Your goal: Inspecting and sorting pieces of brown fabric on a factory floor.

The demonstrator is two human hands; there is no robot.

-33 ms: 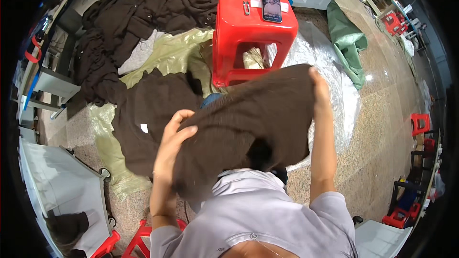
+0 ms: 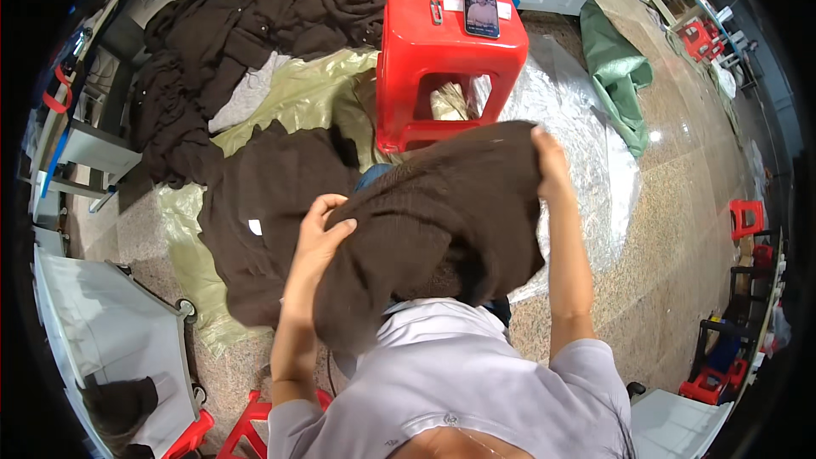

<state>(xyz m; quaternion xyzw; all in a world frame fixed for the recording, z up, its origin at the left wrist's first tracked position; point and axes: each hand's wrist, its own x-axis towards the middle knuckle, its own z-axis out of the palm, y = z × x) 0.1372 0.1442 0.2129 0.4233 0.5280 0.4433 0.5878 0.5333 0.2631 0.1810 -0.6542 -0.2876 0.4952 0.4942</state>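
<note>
A dark brown knit garment (image 2: 433,212) is stretched across my lap, folded, with a dark opening near its lower middle. My left hand (image 2: 321,234) pinches its left part between thumb and fingers. At the garment's upper right corner, my right hand (image 2: 551,166) grips the edge, its fingers partly behind the cloth. Another brown garment (image 2: 272,204) with a small white label lies flat to the left, partly beneath the held one. Ahead of me stands a red plastic stool (image 2: 450,51), carrying a phone (image 2: 482,10) and a small pair of thread snips (image 2: 436,12).
A big heap of brown garments (image 2: 280,8) spreads over the far left. Yellowish plastic sheeting (image 2: 314,89) and clear plastic (image 2: 586,178) cover parts of the floor. A green sack (image 2: 612,68) lies far right. A white wheeled cart (image 2: 119,331) stands at the near left.
My right hand has shifted slightly left and down, bringing the garment's right edge inward so the cloth slackens and folds more. My left hand has moved only a little to the right.
</note>
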